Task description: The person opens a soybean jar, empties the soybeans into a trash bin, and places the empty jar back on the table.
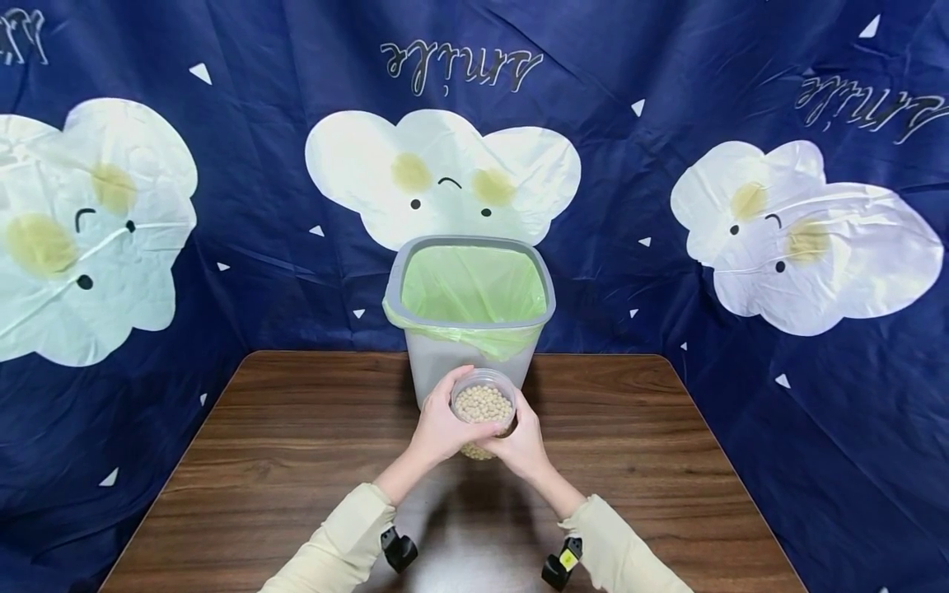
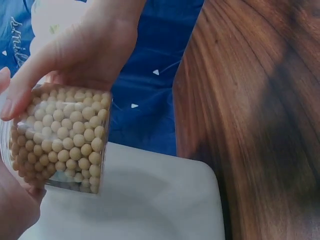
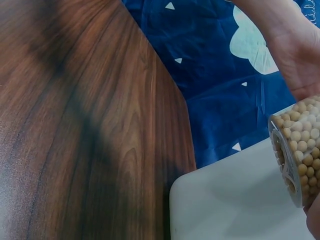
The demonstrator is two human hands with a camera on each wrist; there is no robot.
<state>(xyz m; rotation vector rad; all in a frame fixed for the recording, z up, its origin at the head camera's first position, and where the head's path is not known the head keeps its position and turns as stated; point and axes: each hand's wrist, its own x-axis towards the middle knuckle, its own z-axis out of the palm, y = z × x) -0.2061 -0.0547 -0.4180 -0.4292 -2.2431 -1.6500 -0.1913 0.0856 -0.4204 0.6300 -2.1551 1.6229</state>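
A clear plastic jar (image 1: 483, 403) full of round, pale beige beans, which look like soybeans, is held between both hands in front of a grey bin. My left hand (image 1: 439, 424) grips the jar from the left, its thumb across the near side and its fingers around the far side. From the right, my right hand (image 1: 528, 441) curls around the same jar, thumb crossing toward the left one. The jar's round rim faces up toward the head camera. In the left wrist view the beans (image 2: 65, 132) press against the clear wall; the right wrist view catches the jar's flat base (image 3: 287, 165).
The grey trash bin (image 1: 546, 288), lined with a light green bag (image 1: 474, 284), stands at the back middle of the brown wood table (image 1: 296, 445). Behind and on both sides hangs a dark blue curtain (image 1: 255, 165) with cloud prints. Black wrist cameras sit at both cuffs.
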